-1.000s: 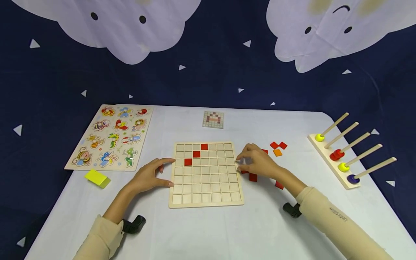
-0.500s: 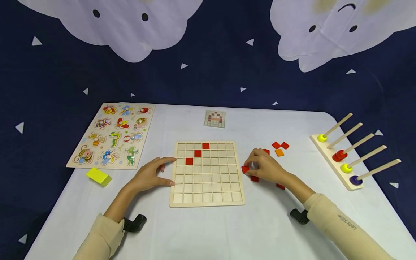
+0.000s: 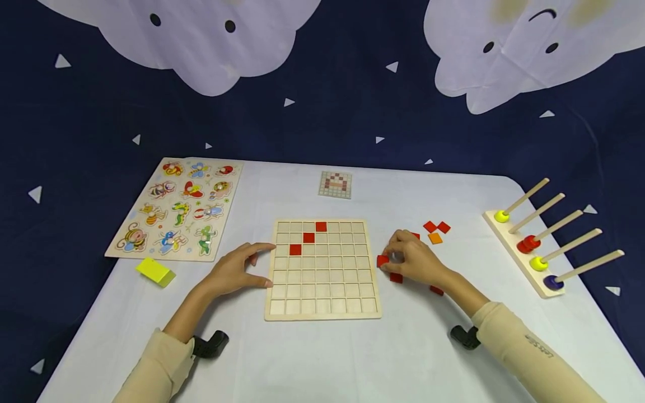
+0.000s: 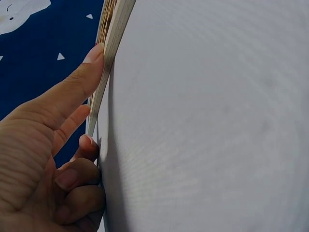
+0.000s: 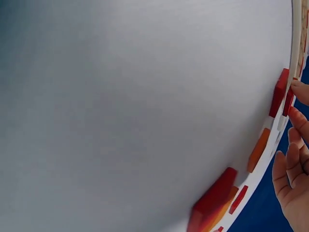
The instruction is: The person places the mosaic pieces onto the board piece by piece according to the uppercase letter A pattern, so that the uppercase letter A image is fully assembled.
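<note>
- Head view: my left hand is spread, thumb and index finger well apart, both tips touching the left edge of the wooden grid board, without gripping it.
- The board lies flat around the middle of the surface; three red squares sit in its cells, stepping diagonally down from the middle of the top row towards the left.
- My right hand is nearly closed, thumb and index finger pinching a red tile just beside the board's right edge.
- Around that hand lie more loose red pieces, and an orange tile beside two of them, towards the right edge.
- Near the middle of the far edge lies a small pattern card.
- At the far left corner is an insect puzzle, with a yellow block at its near side.
- Along the right edge stands a peg rack, with coloured beads at the base of some pegs.
</note>
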{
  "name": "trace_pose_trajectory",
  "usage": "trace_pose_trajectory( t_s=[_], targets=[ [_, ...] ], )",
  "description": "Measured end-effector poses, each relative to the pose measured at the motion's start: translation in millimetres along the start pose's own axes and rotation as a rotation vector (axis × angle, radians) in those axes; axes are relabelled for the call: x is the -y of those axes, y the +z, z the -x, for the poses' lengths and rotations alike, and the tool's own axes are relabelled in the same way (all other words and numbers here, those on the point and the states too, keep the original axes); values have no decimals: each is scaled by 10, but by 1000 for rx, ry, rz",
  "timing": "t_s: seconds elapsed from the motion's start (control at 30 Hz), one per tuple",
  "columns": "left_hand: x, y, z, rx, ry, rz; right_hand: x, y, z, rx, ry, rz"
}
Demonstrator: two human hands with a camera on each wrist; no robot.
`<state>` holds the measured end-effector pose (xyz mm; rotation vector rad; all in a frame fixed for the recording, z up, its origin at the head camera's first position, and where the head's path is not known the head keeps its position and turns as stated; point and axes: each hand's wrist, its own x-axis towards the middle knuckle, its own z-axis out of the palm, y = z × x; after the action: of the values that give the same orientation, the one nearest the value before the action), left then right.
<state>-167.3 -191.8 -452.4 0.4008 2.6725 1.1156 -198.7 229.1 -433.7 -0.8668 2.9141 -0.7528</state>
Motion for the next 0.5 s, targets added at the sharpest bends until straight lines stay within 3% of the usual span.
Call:
trace_pose_trajectory(
  t_s=[0.17, 0.5],
  targets=[
    [2, -2, -4, -2, 2, 1, 51, 0, -59, -31, -28, -16],
    [8, 7, -7, -2, 1, 1, 300, 106, -258, 10, -71, -54]
  ],
)
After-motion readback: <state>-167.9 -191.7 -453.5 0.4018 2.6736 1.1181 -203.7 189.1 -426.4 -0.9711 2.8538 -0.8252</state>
